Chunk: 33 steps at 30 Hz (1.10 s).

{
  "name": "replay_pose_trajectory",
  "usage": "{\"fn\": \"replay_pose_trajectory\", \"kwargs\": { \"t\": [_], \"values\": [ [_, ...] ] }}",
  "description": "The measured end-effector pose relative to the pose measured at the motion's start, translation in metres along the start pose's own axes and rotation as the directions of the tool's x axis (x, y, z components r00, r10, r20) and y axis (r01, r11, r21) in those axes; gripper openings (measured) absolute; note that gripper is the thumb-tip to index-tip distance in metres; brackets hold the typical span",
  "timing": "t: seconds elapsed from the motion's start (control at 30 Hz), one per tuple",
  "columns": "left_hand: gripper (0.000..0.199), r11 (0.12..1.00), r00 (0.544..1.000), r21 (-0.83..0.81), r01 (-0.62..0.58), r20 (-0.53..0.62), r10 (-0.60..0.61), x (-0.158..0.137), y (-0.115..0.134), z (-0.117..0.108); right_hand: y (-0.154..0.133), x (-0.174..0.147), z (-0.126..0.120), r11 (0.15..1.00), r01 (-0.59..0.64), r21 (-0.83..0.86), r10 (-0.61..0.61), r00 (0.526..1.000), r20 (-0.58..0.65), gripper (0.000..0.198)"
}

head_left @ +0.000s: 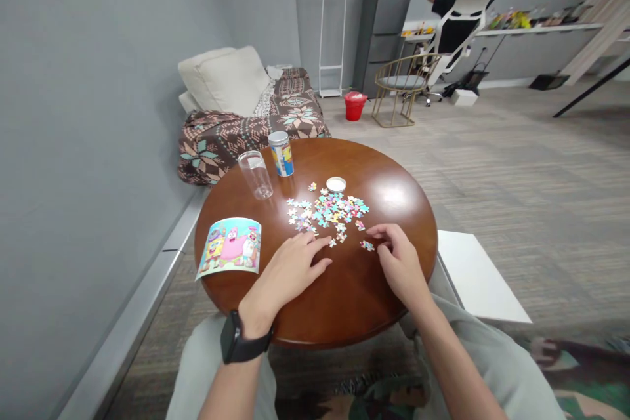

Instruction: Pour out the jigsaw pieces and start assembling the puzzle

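Puzzle pieces (327,210) lie loose in a scatter mid-tabletop (394,197), none visibly joined; assembly barely begun, by my reckoning. My left hand (290,269) rests flat beside them, holding nothing. My right hand (398,259) pinches near one stray piece (367,245). Reference picture (230,247) lies left.

Person, seen from head height: two bare forearms, no sleeves reaching the wrists.
Left hand (290,269): bare, no rings visible. Black smartwatch (231,337) on the left wrist, rectangular dark face, matching black strap.
Right hand (401,262): bare, nothing on the wrist.
Legs: light grey-green trousers (492,354), loose fabric, both knees visible at the near edge.
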State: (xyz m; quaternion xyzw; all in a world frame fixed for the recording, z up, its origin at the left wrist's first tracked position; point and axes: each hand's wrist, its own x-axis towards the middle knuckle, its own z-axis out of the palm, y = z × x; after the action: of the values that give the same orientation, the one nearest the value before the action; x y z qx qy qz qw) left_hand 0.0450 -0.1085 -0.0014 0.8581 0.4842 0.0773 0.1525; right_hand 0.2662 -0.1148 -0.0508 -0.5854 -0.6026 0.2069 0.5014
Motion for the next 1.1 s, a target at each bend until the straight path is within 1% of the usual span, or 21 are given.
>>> {"fn": "replay_pose_trajectory", "kwargs": {
  "t": [0.13,0.27,0.37,0.47,0.53,0.67,0.87,1.0,1.1],
  "values": [
    [0.051,0.999,0.998,-0.011,0.039,-0.045,-0.039,-0.002,0.000,0.002,-0.004,0.002,-0.005,0.991,0.057,-0.120,-0.048,0.996,0.081,0.025],
    [0.047,1.000,0.994,-0.011,0.016,-0.107,-0.017,0.001,0.002,0.006,-0.005,0.002,-0.018,0.984,0.093,-0.153,-0.065,0.981,0.181,0.019],
    [0.041,0.997,0.983,-0.010,-0.076,-0.168,0.073,0.004,0.005,0.012,-0.007,0.000,-0.022,0.980,0.104,-0.170,-0.066,0.974,0.214,0.015],
    [0.038,0.980,0.963,0.022,-0.200,-0.181,0.201,0.005,0.008,0.019,-0.009,-0.003,-0.019,0.975,0.117,-0.191,-0.081,0.979,0.185,0.013],
    [0.039,0.972,0.955,0.035,-0.233,-0.179,0.236,0.004,0.009,0.022,-0.010,-0.005,-0.015,0.968,0.135,-0.212,-0.101,0.981,0.164,0.013],
    [0.037,0.973,0.953,0.024,-0.231,-0.197,0.231,0.002,0.011,0.024,-0.012,-0.007,-0.011,0.954,0.165,-0.250,-0.126,0.978,0.164,0.014],
    [0.038,0.979,0.950,-0.003,-0.205,-0.240,0.198,0.003,0.009,0.024,-0.011,-0.006,-0.013,0.957,0.166,-0.238,-0.117,0.972,0.206,0.014],
    [0.036,0.978,0.954,-0.002,-0.209,-0.220,0.204,0.004,0.006,0.023,-0.013,-0.005,-0.015,0.960,0.174,-0.221,-0.119,0.963,0.241,0.012],
    [0.035,0.979,0.956,-0.005,-0.204,-0.215,0.198,0.004,0.007,0.022,-0.018,-0.003,-0.017,0.967,0.187,-0.171,-0.133,0.950,0.283,0.017]
  ]
}}
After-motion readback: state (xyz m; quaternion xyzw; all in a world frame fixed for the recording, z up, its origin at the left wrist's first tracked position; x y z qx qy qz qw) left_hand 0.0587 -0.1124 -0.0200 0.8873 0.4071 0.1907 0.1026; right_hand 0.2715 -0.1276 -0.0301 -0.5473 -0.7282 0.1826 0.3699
